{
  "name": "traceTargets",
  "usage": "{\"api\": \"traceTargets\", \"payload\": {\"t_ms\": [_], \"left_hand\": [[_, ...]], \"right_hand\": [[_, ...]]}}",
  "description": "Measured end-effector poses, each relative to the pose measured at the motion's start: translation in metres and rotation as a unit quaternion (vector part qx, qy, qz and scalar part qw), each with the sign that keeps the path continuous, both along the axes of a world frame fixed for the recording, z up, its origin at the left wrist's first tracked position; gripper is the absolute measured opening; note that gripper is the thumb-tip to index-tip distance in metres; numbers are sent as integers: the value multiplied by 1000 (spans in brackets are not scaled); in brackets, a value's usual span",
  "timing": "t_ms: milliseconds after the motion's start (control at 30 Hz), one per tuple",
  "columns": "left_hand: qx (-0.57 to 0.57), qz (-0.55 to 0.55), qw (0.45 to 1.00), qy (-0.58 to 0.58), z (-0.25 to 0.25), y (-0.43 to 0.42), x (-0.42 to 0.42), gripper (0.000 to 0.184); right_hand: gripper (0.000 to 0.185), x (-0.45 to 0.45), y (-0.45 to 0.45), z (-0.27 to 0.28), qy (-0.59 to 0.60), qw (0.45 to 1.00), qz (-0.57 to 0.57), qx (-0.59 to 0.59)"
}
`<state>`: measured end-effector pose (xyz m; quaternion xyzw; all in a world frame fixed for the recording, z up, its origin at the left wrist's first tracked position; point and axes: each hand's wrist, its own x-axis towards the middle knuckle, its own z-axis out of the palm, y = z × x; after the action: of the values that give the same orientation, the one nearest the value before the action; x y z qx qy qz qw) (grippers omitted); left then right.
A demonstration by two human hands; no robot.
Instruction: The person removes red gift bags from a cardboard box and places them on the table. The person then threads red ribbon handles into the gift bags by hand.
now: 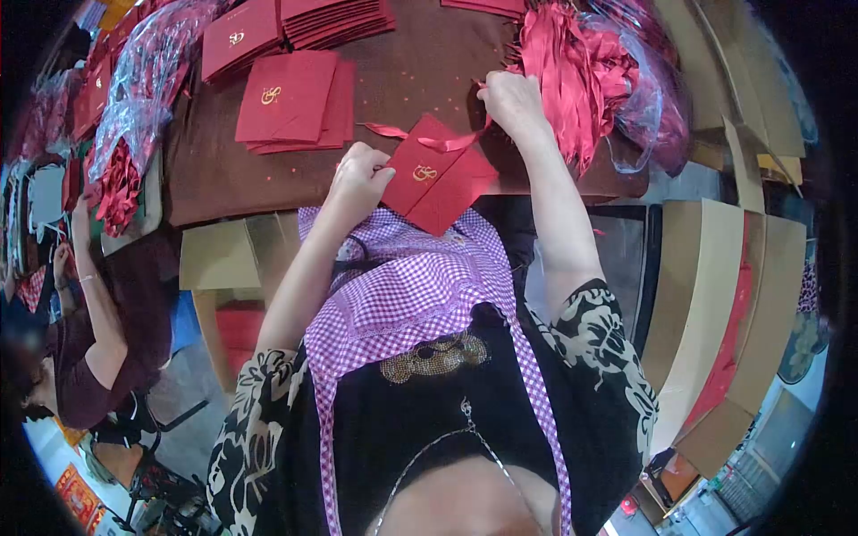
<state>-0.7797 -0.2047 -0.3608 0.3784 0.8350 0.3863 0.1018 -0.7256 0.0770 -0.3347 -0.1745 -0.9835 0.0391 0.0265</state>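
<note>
A flat red paper envelope (423,176) with a gold emblem lies at the table's front edge, against the checked apron. My left hand (361,181) is closed at its left corner, thumb and fingers pinched together; exactly how they grip it is partly hidden. Across the upper part of the envelope runs a red ribbon (447,144), one end pointing out to the left. Its other end reaches up to my right hand (516,103), which pinches it above and right of the envelope. Another red paper piece (474,176) sits partly under the envelope on the right.
Stacked red envelopes (299,96) lie at left, with more stacks (335,20) behind. A bundle of red ribbons (572,80) in clear plastic is at right. Cardboard boxes (715,304) stand to the right. At far left another person's arm (100,313) is beside a table.
</note>
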Motion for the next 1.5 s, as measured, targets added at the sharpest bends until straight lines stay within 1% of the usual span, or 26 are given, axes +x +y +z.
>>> {"api": "traceTargets", "payload": {"t_ms": [33, 67, 100, 133, 167, 200, 233, 300, 333, 367, 433, 467, 500, 567, 600, 633, 700, 767, 800, 900, 967, 1000, 1133, 1367, 1400, 1500], "left_hand": [[-2, 3, 1000, 0, 1, -1, -1, 18], [-4, 15, 999, -31, 3, -1, -1, 18], [-6, 27, 998, -63, 5, -1, -1, 18], [-8, 29, 998, -64, 8, 0, -2, 18], [3, 36, 996, -78, 11, 1, -3, 19], [15, 43, 995, -91, 14, 2, -5, 19], [14, 42, 995, -92, 18, 5, -8, 19], [-15, 65, 981, -180, 25, 11, -14, 21], [24, 71, 981, -180, 19, 13, -16, 20], [25, 72, 981, -179, 15, 16, -19, 20], [37, 111, 947, -300, 12, 22, -23, 24], [33, 105, 950, -291, 8, 24, -26, 22], [33, 105, 950, -292, 3, 24, -27, 22], [62, 68, 979, -181, -4, 25, -26, 22], [61, 67, 979, -182, -3, 25, -25, 22], [40, 50, 986, -152, -1, 25, -25, 22], [16, 35, 992, -122, 3, 23, -24, 23], [5, 52, 985, -167, 5, 23, -23, 23], [4, 52, 984, -168, 4, 23, -24, 23], [-10, 33, 990, -138, 6, 23, -26, 25], [-7, 62, 971, -231, 16, 24, -23, 24], [-8, 61, 971, -232, 14, 24, -23, 24], [20, 53, 975, -213, 4, 23, -23, 24], [42, 58, 977, -200, -5, 23, -24, 25], [18, 59, 984, -168, 2, 23, -22, 25], [-10, 54, 986, -155, 14, 24, -18, 23]], "right_hand": [[31, -2, -2, -3, 14, 1000, -10, -15], [25, -2, -2, -7, 77, 996, -3, -39], [25, -4, -4, -6, 77, 996, 0, -41], [22, -4, -5, -5, 187, 961, 17, -205], [19, -5, -6, -3, 290, 886, 33, -361], [17, -2, -16, 11, 307, 732, 12, -608], [17, 4, -22, 27, 307, 732, 12, -608], [17, 18, -32, 53, 299, 571, 47, -764], [16, 23, -33, 57, 292, 583, 61, -756], [16, 29, -38, 62, 292, 583, 62, -756], [14, 41, -53, 70, 208, 679, 67, -701], [12, 41, -65, 60, 196, 708, 44, -677], [12, 40, -72, 53, 166, 732, 71, -656], [12, 39, -83, 30, 117, 805, 89, -575], [13, 38, -90, 21, 120, 848, 100, -506], [14, 36, -94, 15, 122, 886, 113, -433], [15, 37, -102, 9, 97, 894, 85, -429], [16, 36, -106, -4, 125, 915, 93, -372], [16, 35, -106, -8, 138, 918, 121, -353], [17, 35, -107, -10, 137, 922, 118, -341], [17, 35, -109, -11, 131, 925, 107, -341], [17, 35, -109, -11, 126, 927, 98, -340], [17, 33, -113, -7, 110, 932, 80, -337], [16, 26, -118, -3, 132, 948, 122, -264], [15, 26, -119, -2, 144, 950, 134, -244], [14, 25, -123, 7, 129, 962, 135, -198]]}}
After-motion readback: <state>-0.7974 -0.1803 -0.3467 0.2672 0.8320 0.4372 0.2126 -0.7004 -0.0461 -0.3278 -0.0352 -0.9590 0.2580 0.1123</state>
